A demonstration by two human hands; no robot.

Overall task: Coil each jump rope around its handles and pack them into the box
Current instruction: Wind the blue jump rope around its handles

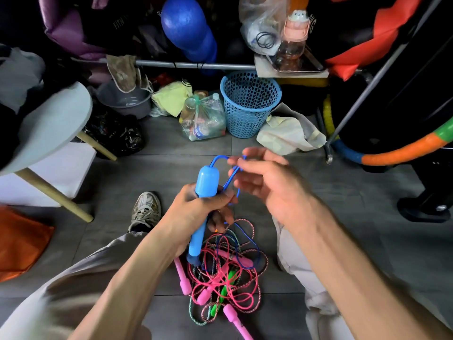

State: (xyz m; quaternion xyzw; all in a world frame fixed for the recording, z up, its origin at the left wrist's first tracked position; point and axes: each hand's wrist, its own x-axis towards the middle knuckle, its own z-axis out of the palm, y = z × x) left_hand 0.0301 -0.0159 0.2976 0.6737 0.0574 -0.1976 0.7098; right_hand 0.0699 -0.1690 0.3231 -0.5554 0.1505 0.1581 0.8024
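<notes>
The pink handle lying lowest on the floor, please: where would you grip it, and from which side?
Probably the thick knob end of the pink handle, from above, fingers across its width: it lies flat on the floor, just clear of the rope tangle.

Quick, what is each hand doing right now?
Left hand: gripping the blue handles.
Right hand: pinching a loop of the blue rope beside the handle top.

Light-blue handle [205, 192] with darker blue cord [229, 179]; pink handles [183, 278], green handle [226, 285], perforated blue basket [248, 104], grey floor [367, 229].
</notes>
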